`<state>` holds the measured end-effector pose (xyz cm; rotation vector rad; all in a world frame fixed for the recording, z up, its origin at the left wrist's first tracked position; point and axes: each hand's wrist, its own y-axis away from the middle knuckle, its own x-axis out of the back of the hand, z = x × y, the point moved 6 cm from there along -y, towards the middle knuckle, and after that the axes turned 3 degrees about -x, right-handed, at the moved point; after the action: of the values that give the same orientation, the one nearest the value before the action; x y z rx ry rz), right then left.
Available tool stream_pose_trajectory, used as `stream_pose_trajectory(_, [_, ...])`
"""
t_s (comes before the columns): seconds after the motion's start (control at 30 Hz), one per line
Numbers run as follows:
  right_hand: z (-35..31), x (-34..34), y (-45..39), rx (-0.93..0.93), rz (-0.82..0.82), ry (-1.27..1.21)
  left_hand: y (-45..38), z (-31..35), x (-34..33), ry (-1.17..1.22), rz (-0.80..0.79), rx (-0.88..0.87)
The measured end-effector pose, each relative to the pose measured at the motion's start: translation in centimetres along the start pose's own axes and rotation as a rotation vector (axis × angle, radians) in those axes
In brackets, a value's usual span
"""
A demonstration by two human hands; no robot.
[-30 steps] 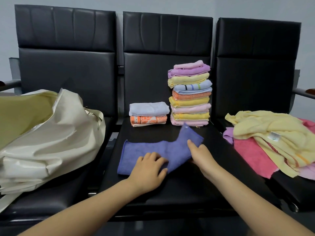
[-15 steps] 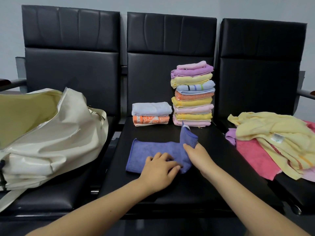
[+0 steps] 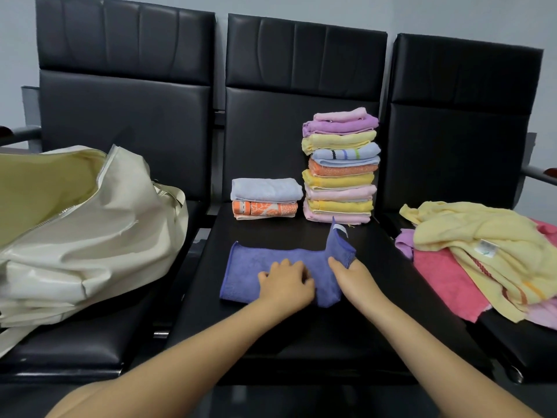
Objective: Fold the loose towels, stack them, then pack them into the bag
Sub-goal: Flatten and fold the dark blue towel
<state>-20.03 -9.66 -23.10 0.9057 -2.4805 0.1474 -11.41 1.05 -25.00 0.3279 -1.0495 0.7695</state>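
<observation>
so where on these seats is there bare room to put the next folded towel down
Bare seat lies left of the short stack and ahead of the purple towel, up to the tall stack. The seat's near edge below both hands is bare too. Crowded: the left seat under the bag, the right seat under the loose towels.

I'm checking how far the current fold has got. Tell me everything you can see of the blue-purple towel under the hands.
The blue-purple towel is a small cloth with a soft, fine-napped look and a stitched hem, lying on the middle seat in front of the two folded stacks. Most of it lies flat. Its right end is lifted upright, showing a small white tag near the top corner. The left hand rests on the flat part, fingers bent; the right hand pinches the raised end.
</observation>
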Motion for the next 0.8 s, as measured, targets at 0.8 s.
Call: stream_pose_trajectory(0.8, [0.9,-2.8,0.1,-0.123,-0.131,-0.042,1.1,-3.5,2.1,-0.140,-0.130,-0.181])
